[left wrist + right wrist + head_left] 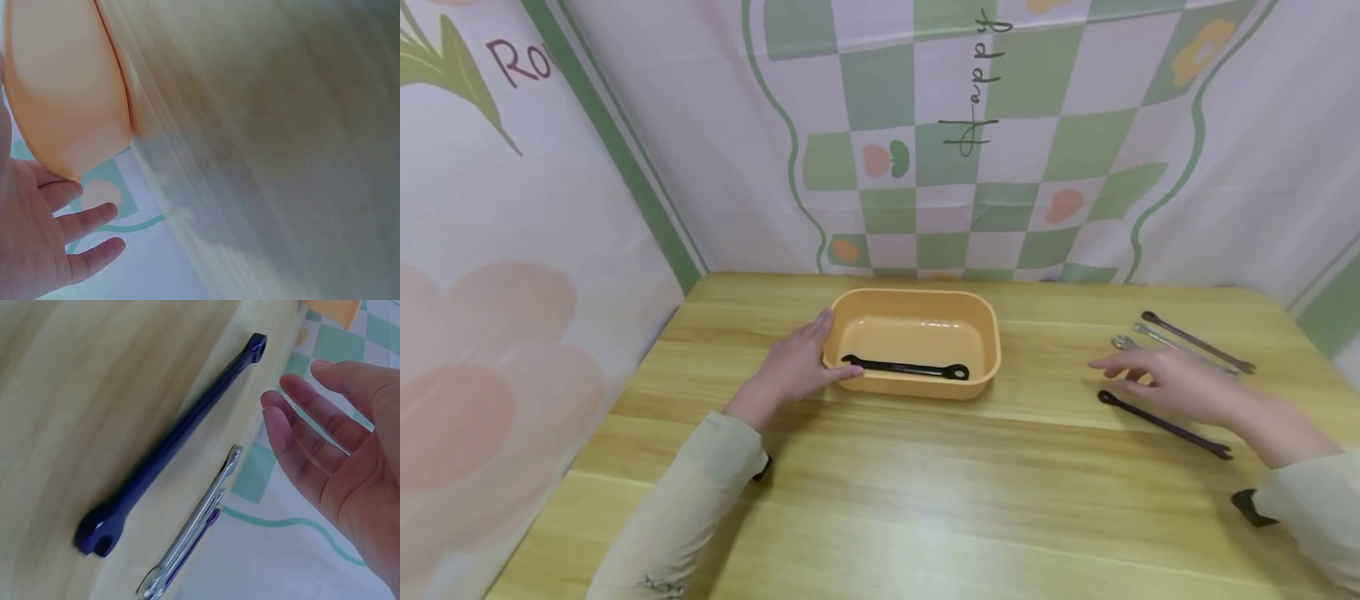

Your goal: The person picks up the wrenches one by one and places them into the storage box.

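You rested your left hand (793,358), spread, on the orange tray's left end (835,337), while your right hand (1180,387) hung loosely wide and empty by the nearest dark wrench (1167,425), right on the desk (925,483), where a mid-shaft pinch seemed surest

Smooth plastic basin (912,387), glossy metal wrenches (181,430), wood-grained tabletop (925,500), creased cloth backdrop (943,218)

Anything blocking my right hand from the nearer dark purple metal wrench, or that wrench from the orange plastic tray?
Nothing visible blocks your right hand from that dark purple metal wrench. Only bare wooden tabletop lies between it and the orange plastic tray, whose raised rim needs clearing.
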The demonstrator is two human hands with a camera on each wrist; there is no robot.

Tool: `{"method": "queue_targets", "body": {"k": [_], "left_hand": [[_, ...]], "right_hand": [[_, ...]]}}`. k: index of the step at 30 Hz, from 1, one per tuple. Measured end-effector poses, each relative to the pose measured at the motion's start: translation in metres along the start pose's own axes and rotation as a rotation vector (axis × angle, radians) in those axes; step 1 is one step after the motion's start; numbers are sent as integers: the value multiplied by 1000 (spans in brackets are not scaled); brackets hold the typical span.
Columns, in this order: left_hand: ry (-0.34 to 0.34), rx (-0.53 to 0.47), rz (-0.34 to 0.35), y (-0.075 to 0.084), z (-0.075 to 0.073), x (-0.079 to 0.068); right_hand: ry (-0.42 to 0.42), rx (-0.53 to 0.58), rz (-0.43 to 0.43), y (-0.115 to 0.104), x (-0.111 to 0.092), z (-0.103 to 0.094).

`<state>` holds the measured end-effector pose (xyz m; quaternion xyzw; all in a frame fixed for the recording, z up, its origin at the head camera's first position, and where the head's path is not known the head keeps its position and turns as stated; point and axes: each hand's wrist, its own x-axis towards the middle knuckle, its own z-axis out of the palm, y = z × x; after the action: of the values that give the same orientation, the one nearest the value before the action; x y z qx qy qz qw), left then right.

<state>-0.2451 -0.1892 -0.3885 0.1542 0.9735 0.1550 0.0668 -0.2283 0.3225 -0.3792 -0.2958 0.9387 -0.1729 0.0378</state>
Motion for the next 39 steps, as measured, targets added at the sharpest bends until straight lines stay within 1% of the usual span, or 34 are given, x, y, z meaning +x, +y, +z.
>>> {"method": "queue_targets", "body": {"k": [2, 7, 13, 18, 22, 25, 28, 31, 34, 39], "left_hand": [[1, -4, 0, 0, 0, 0], [3, -9, 5, 2, 0, 1], [-1, -2, -4, 4, 0, 1], [-1, -7, 7, 6, -1, 0], [-1, 6, 8, 4, -2, -1], [-3, 16, 3, 4, -2, -3], [-2, 12, 9, 4, -2, -3], [-2, 13, 12, 3, 0, -1], [-9, 18, 3, 3, 0, 0], [-20, 16, -9, 3, -1, 0]], "right_hand": [[-1, 3, 13, 2, -3, 1], [-13, 34, 14, 8, -10, 2], [-12, -9, 10, 15, -17, 3], [10, -8, -31, 23, -27, 5], [15, 4, -70, 27, -32, 12], [20, -3, -71, 30, -34, 16], [39, -19, -60, 34, -38, 18], [52, -21, -67, 38, -41, 20], [61, -24, -85, 38, -41, 20], [85, -84, -133, 36, -38, 21]]}}
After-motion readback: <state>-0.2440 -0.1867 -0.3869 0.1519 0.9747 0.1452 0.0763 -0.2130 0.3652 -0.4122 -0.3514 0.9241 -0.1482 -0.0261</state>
